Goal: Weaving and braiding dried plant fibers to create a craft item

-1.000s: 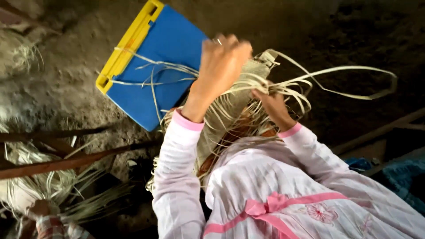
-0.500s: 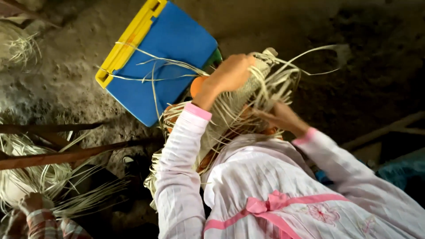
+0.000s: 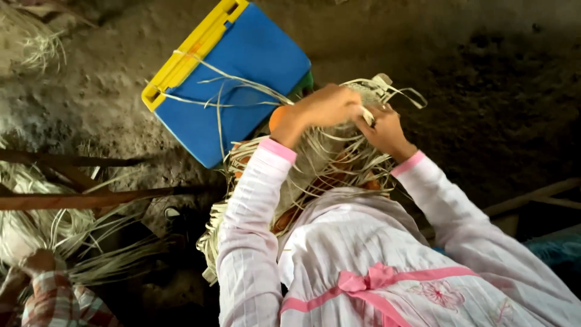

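At the far left, in the lower corner, another person's hand (image 3: 36,261) in a checked sleeve rested among a loose heap of pale straw strips (image 3: 78,242) on the earthen floor (image 3: 109,103), with dark wooden poles (image 3: 78,198) lying across it. To the right of these lay a blue plastic case with a yellow edge (image 3: 242,72), flat on the floor, a few stray strips trailing over it. Just beside it, the wearer's left hand (image 3: 321,108) was raised over the half-woven straw piece (image 3: 315,169) that sat on the lap, its fingers clenched around a bunch of strips pulled up from the weave. The right hand (image 3: 384,130) met it from the other side, fingers pinching a flat strip end (image 3: 368,115) where the two hands came together; loose loops of strip (image 3: 393,91) sprang out above them. Judging by this, the step in hand was a weaving stitch, one strip being passed or tucked between the gathered ones at the top edge of the work. The next move would seem to call for drawing that strip snug while the left hand kept the bunch taut, so that the weave did not loosen.
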